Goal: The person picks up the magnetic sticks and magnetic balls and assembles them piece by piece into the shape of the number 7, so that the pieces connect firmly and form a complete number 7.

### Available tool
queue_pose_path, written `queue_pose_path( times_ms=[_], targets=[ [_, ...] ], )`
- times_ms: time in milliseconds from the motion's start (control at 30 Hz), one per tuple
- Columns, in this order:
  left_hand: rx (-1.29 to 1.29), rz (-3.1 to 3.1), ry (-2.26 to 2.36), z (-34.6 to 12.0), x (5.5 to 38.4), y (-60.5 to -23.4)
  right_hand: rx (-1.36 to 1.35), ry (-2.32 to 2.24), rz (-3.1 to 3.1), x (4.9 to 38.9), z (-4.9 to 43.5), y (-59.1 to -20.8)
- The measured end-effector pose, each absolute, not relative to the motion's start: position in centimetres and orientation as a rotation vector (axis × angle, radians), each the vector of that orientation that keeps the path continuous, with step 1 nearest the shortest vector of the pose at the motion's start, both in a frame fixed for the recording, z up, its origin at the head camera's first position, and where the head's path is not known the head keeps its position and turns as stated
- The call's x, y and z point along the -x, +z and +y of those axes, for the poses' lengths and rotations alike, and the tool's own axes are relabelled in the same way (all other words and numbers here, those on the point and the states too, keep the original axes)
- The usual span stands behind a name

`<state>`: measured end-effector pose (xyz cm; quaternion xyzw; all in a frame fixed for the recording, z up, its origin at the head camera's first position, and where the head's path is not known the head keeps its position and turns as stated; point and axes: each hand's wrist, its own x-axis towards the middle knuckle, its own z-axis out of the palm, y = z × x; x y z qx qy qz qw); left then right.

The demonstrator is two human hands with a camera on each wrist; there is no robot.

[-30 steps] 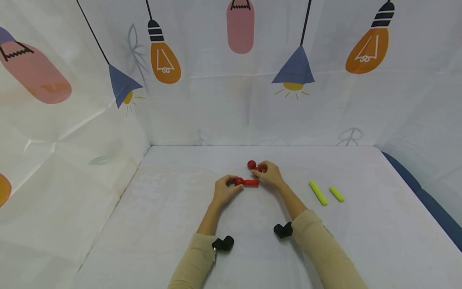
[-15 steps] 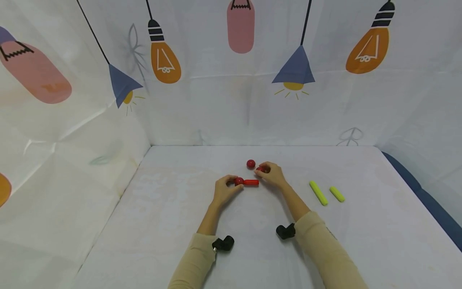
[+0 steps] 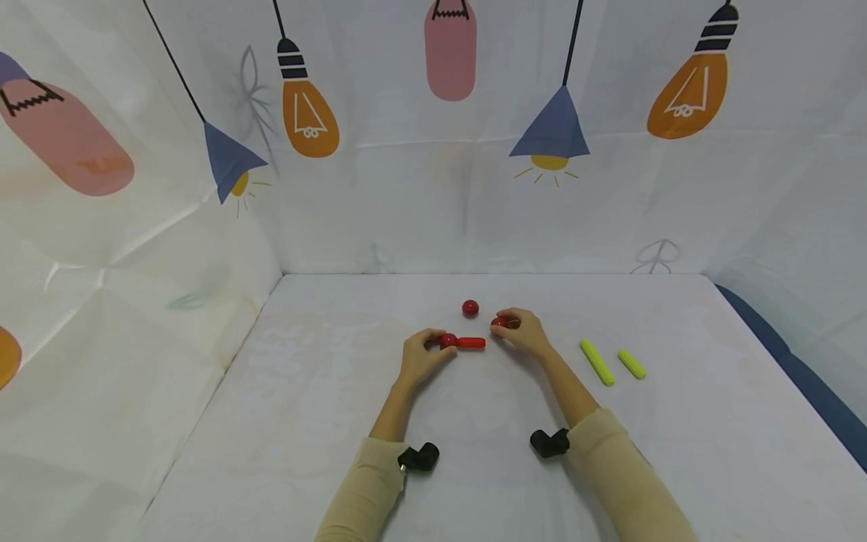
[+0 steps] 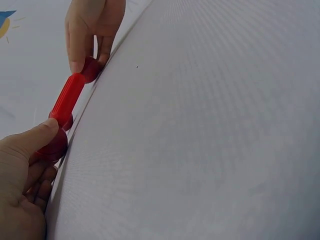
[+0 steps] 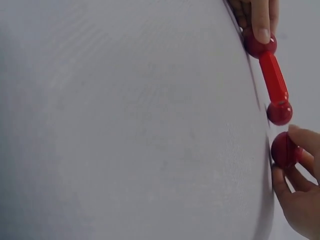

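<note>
My left hand (image 3: 421,357) pinches a glossy red ball (image 3: 448,340) between thumb and fingers. A short ribbed red rod (image 3: 471,342) extends rightward from that ball, end against it. To the right, my right hand (image 3: 523,331) grips a second red ball (image 5: 285,150) with thumb and fingertips; a groove line runs across it, and a small red part shows behind it. A third red ball (image 3: 470,308) lies loose on the table behind the rod; in the right wrist view it overlaps the rod's far end.
Two yellow-green rods, a longer one (image 3: 597,362) and a shorter one (image 3: 632,364), lie right of my right hand. The white table (image 3: 325,391) ends at a printed cloth backdrop (image 3: 420,203). A dark blue edge (image 3: 792,369) runs along the right side.
My right hand has drawn its red ball rightward, away from the loose ball and the rod. The left hand keeps its grip in the same place.
</note>
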<state>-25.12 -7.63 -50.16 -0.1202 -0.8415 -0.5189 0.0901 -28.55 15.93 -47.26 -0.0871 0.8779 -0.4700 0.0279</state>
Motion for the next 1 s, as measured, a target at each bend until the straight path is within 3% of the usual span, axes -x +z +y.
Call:
queue_pose_path(
  times_ms=[1000],
  targets=[
    [0.355,-2.497,-1.547,-7.7,25.4,-50.3,0.248,-1.445,2.588,26.0,18.2,-46.9]
  ],
)
